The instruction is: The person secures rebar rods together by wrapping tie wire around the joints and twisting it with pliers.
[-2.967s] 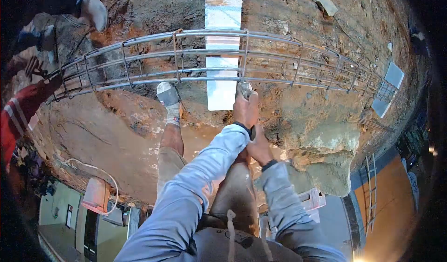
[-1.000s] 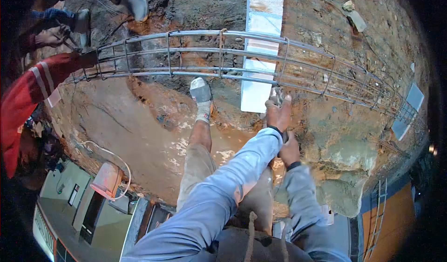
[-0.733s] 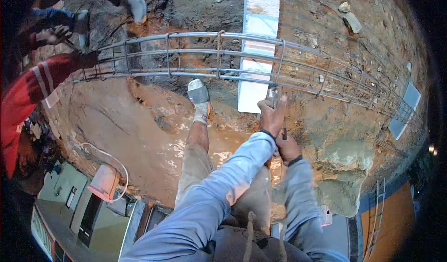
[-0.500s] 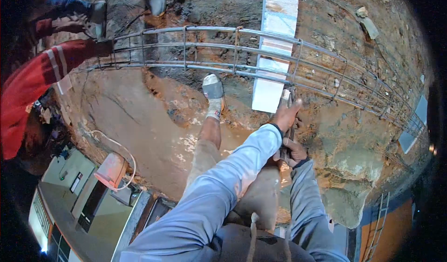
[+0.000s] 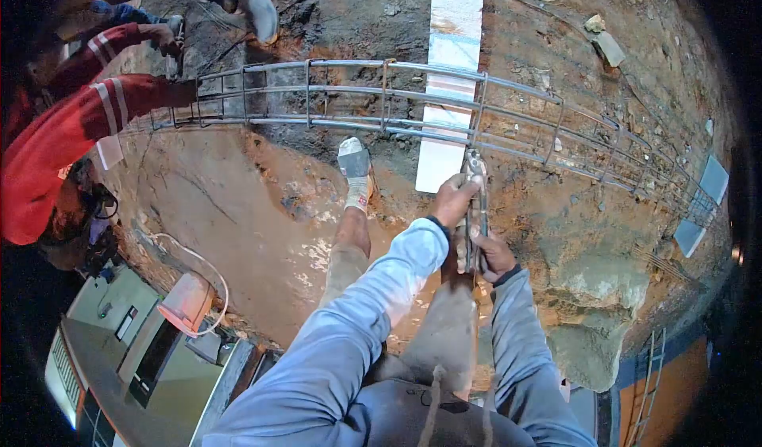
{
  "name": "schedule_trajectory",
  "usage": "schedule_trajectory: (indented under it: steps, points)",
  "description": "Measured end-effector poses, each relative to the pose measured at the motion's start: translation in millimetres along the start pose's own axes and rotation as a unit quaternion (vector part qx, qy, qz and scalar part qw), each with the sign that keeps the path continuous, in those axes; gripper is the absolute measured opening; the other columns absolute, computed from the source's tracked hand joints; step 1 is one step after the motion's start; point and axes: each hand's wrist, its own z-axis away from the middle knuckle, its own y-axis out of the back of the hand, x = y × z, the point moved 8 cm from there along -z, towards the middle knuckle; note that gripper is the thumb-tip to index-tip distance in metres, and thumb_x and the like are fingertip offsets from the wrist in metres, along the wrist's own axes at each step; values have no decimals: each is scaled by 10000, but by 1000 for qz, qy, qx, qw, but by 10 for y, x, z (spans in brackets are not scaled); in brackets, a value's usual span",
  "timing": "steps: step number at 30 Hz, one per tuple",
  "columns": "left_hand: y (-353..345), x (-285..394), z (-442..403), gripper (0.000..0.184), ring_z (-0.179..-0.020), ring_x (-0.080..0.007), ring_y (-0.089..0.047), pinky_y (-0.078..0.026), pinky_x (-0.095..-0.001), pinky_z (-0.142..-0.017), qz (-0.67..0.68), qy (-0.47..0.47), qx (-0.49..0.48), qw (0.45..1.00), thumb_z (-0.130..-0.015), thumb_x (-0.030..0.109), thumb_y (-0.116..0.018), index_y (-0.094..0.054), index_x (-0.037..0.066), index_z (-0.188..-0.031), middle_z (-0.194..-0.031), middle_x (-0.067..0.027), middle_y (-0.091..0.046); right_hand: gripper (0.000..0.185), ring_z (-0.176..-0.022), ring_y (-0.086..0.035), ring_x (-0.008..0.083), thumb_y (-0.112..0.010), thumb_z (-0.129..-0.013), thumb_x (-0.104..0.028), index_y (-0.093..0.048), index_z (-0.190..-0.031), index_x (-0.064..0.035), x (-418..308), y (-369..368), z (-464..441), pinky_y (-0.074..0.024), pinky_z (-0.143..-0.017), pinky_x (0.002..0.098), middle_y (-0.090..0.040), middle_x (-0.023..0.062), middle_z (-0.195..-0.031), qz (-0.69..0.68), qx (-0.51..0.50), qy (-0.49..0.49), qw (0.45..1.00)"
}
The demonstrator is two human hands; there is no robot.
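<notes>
In the middle of the head view is a pair of metal pincers (image 5: 482,201), its head up against the lower bar of the long rebar cage (image 5: 349,121). My left hand (image 5: 456,201) is closed around the pincers just below the head. Lower down, my right hand (image 5: 494,255) grips the handles. Under the cage lies a white board (image 5: 441,165), its near end just left of my left hand. Whether a tie wire sits in the jaws I cannot make out.
At left, a person in red sleeves (image 5: 59,153) reaches to the cage's end; another hand (image 5: 163,38) is above. Muddy ground surrounds my shoe (image 5: 354,159). A pinkish bucket (image 5: 187,302) stands at lower left, a second board (image 5: 702,205) at far right, a ladder (image 5: 649,387) at lower right.
My hands and the pincers have shifted slightly left in view, and the pincers show more plainly. The co-worker's upper arm has moved up, its hand now by the other person's tool or foot.
</notes>
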Motion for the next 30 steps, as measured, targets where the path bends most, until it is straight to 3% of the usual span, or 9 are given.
schedule_trajectory:
  steps: [4, 7, 10, 13, 19, 22, 25, 27, 30]
  points:
    - [29, -325, -215, 201, -675, -165, -593, -510, -300, -677, 84, 42, -50, 994, -873, 149, -548, -565, 11, -1018, -819, -63, -622, 337, -747, -637, 196, -661, -821, -305, -530, -1000, -51, -41, 351, -174, -501, -629, 297, -625, 67, -848, 211, 99, 87, 969]
    - [49, -251, -195, 187, -661, -160, -584, -508, -299, -647, 76, 28, -4, 997, -861, 143, -552, -553, 20, -1002, -804, -59, -608, 484, -829, -589, 338, -721, -716, -274, -501, -1062, -18, -233, 593, -55, -462, -753, 426, -602, 156, -876, 499, 318, 172, 788]
    - [94, -285, -267, 185, -649, -146, -570, -495, -294, -594, 43, -4, 3, 999, -853, 152, -557, -543, 22, -983, -801, -60, -602, 463, -919, -536, 409, -668, -737, -229, -483, -1105, -19, -327, 296, -103, -427, -818, 474, -568, 218, -957, 623, 328, 249, 665]
    - [154, -318, -324, 212, -641, -135, -551, -474, -291, -569, -41, -56, 23, 997, -858, 207, -583, -538, 25, -959, -795, -58, -597, 387, -991, -505, 410, -587, -761, -158, -484, -1109, -25, -285, 177, -110, -410, -851, 474, -541, 237, -1026, 605, 426, 183, 647]
    - [239, -89, -167, 319, -644, -121, -498, -426, -293, -629, -76, -52, 39, 995, -884, 347, -574, -580, 34, -822, -765, -28, -580, 374, -970, -549, 379, -500, -768, -85, -500, -1136, -15, -121, 563, -305, -420, -846, 454, -582, 222, -1001, 538, 361, 206, 733]
    - [386, -64, -125, 350, -634, -110, -484, -413, -291, -626, -92, -31, 65, 993, -889, 367, -560, -598, 32, -795, -753, -18, -578, 300, -806, -616, 162, -518, -730, 0, -548, -1029, -9, 123, 720, -505, -489, -697, 281, -633, 79, -889, 383, 209, 99, 895]
    - [486, -236, -121, 361, -639, -130, -530, -442, -292, -641, -98, 33, 110, 988, -893, 388, -538, -601, 33, -867, -748, -29, -591, 275, -760, -622, 173, -514, -729, 4, -538, -1003, 14, 126, 546, -380, -504, -679, 275, -632, 112, -892, 259, 108, 33, 959]
    - [561, -456, -331, 418, -754, -176, -600, -483, -313, -663, 48, -46, 38, 997, -900, 448, -502, -567, 45, -988, -857, -77, -622, 439, -774, -627, 178, -530, -740, -30, -491, -1175, 22, 70, 396, -250, -503, -639, 280, -640, 141, -944, 238, 54, 37, 969]
    - [161, -97, 8, 628, -946, -213, -593, -512, -354, -684, 269, 37, -62, 961, -855, 582, -476, -479, 38, -1170, -1046, -138, -599, 518, -800, -632, 229, -512, -807, -26, -350, -1298, 16, 98, 95, -27, -511, -733, 296, -606, 182, -1037, 157, -59, -65, 984]
